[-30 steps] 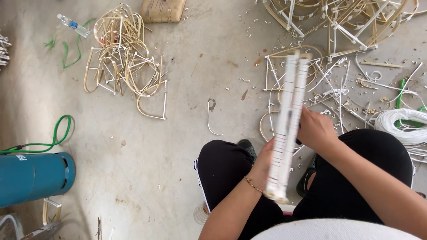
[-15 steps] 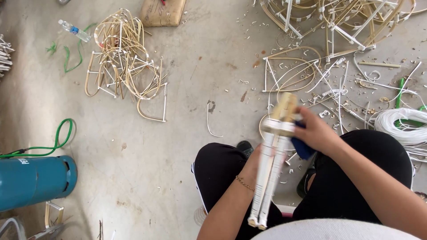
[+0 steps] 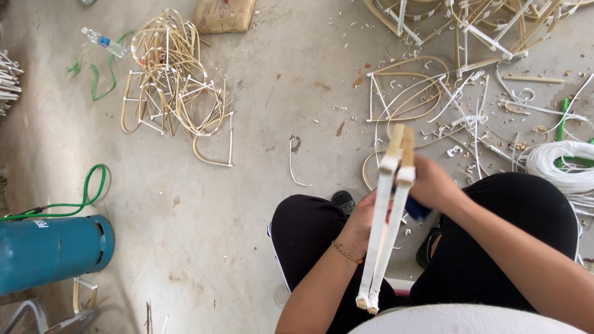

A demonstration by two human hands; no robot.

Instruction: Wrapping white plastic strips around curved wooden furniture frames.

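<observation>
- The white-wrapped rattan frame point(image 3: 387, 222), two long slats bound side by side, stands up in front of the person's lap, its long axis running from the bare tan tips near the floor scraps down toward the chest, tilted slightly left at the bottom.
- The left hand point(image 3: 362, 222) sits just behind the slats at mid-length, fingers curled around them in a firm grasp; a thin bracelet point(image 3: 346, 252) circles the wrist.
- The right hand point(image 3: 433, 184) is higher, just right of the upper part of the slats, closed on something blue point(image 3: 417, 209); whether it also touches the slats, I cannot tell.
- So the left hand is the one bearing the frame, the right beside it.
- Outward: black-trousered knees, concrete floor point(image 3: 260, 124), a heap of bent rattan frames point(image 3: 173, 93) far left, a white cord coil point(image 3: 566, 164) right, a teal gas cylinder point(image 3: 52, 250) with green hose point(image 3: 93, 185).
</observation>
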